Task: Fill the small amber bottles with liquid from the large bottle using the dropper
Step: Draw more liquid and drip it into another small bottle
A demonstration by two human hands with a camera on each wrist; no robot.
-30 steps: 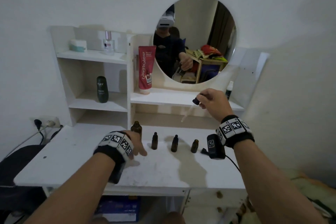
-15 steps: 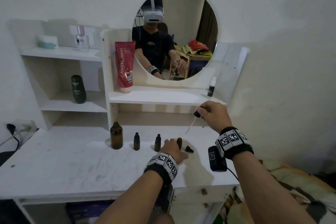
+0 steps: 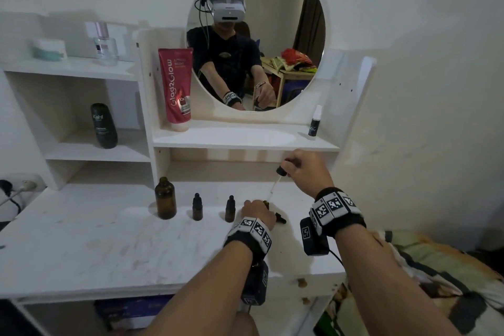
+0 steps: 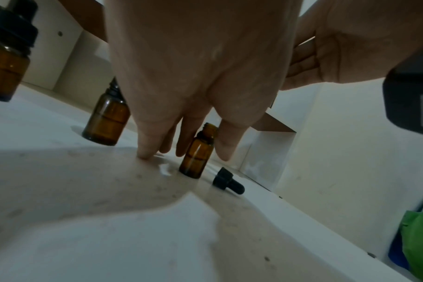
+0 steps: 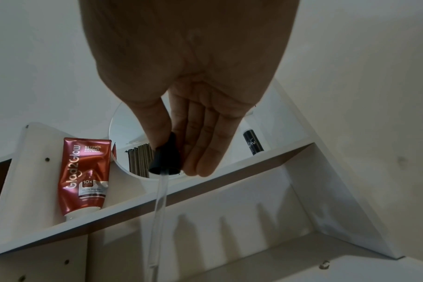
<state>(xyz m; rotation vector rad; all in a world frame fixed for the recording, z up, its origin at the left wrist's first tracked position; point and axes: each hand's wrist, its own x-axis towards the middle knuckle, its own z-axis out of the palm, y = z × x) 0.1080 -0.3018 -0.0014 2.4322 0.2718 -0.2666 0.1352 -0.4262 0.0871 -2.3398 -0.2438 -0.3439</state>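
On the white vanity top (image 3: 81, 248), toward its right end, the left hand (image 3: 257, 213) is reaching down around an uncapped small amber bottle (image 4: 198, 152), fingers (image 4: 146, 145) loosely extended on either side of it; one fingertip is pressing the tabletop, and whether any finger is actually touching the glass I cannot tell. A black cap (image 4: 227, 181) is lying on its side just beside that bottle, near the right edge of the surface. Above and slightly right, the right hand (image 3: 308, 172) is pinching the dropper (image 5: 165, 158) by its black bulb between thumb and fingers, the remaining fingers lying straight; the clear pipette is angling down toward the open bottle's mouth, its tip just above it. Two capped small amber bottles (image 3: 197, 206) (image 3: 230, 207) are standing in a row to the left, then the large bottle (image 3: 165, 198), uncapped. Open surface is lying in front of the row, up to the front edge; a low shelf (image 3: 245, 142) is overhanging the back.
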